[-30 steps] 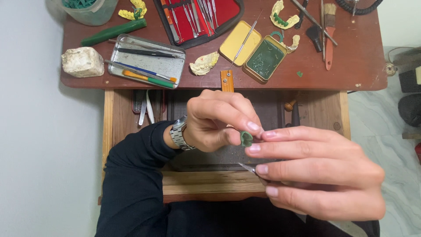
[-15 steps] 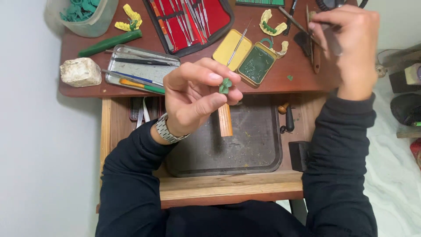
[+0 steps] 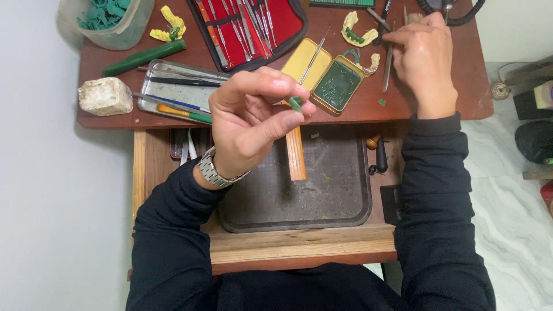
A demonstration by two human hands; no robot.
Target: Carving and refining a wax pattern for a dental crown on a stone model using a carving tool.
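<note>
My left hand (image 3: 253, 118) is raised above the bench and pinches a small green wax piece (image 3: 295, 103) between thumb and fingertips. A metal watch is on that wrist. My right hand (image 3: 423, 55) reaches to the far right of the brown bench top (image 3: 455, 98) and its fingers close around thin metal hand tools (image 3: 389, 57) lying there, next to a yellow dental cast with green wax (image 3: 352, 29).
An open yellow tin (image 3: 337, 86), a red tool roll with several instruments (image 3: 253, 23), a metal tray of tools (image 3: 173, 92), a white stone block (image 3: 105, 96), a green stick (image 3: 144, 56) and a tub of green pieces (image 3: 106, 20) sit on the bench. Below lies a dark tray (image 3: 322, 196) with a wooden peg (image 3: 295, 154).
My right hand left the green piece and moved up to the far right of the bench, onto the metal tools. My left hand stayed raised with the piece.
</note>
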